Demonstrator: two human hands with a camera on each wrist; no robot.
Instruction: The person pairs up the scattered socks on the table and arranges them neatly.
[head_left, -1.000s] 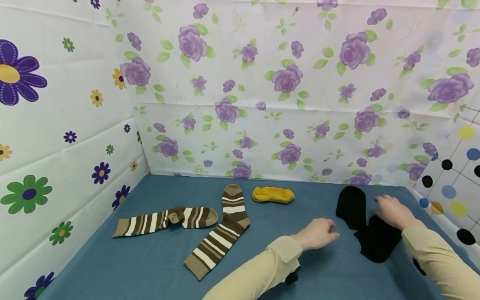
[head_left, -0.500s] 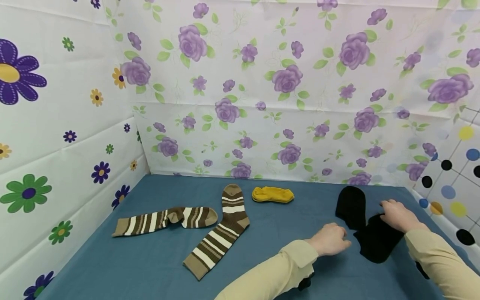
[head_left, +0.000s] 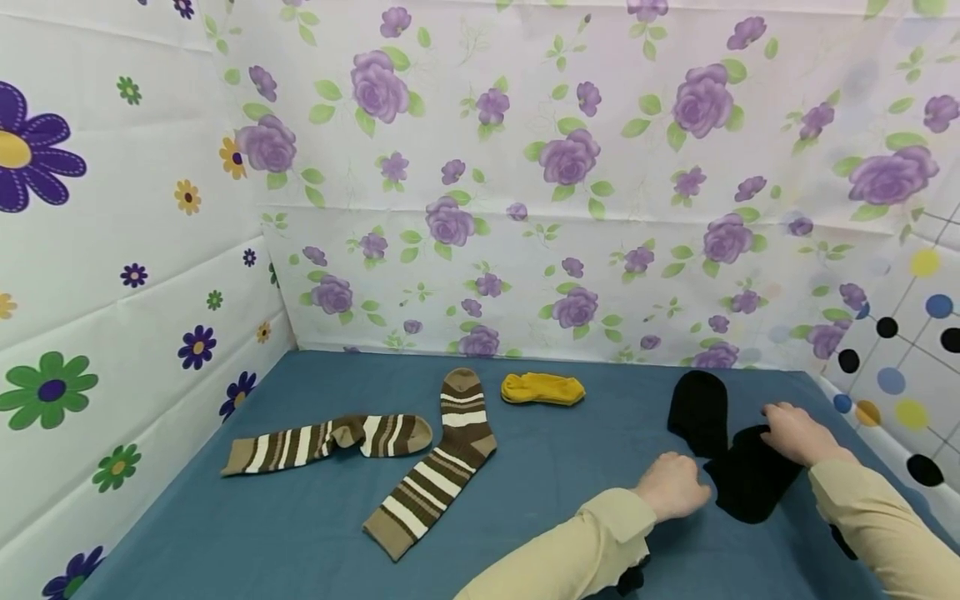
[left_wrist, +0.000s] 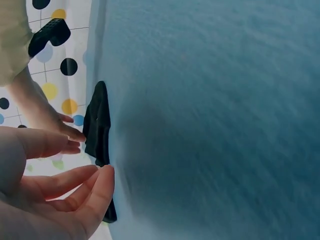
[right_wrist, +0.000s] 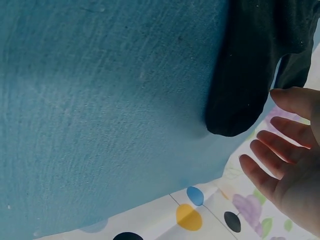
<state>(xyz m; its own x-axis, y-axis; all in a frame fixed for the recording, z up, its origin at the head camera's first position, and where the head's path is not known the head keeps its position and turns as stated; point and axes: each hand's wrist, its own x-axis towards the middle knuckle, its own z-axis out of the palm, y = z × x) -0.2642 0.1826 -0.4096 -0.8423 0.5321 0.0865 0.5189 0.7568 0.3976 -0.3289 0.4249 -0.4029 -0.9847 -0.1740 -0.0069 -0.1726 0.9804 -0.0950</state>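
Observation:
Two black ankle socks lie at the right of the blue surface: the farther sock (head_left: 697,412) points away from me, and the nearer sock (head_left: 752,477) slants beside it, their cuff ends close together. My right hand (head_left: 801,433) hovers at the far right edge of the nearer sock; in the right wrist view its fingers (right_wrist: 272,157) are spread and hold nothing. Left of the socks is my left hand (head_left: 672,487), above the surface with loosely bent fingers and nothing in them. The left wrist view shows the black socks (left_wrist: 97,122) beyond its fingertips.
A folded yellow pair of socks (head_left: 542,389) lies near the back wall. Two brown-and-white striped socks, one sideways (head_left: 326,444) and one slanted (head_left: 442,467), lie on the left half of the blue cloth (head_left: 285,533). Patterned sheets (head_left: 480,250) rise around it.
My left hand has moved right, closer to the black socks. My right hand has shifted slightly right and toward me. The socks stay in place.

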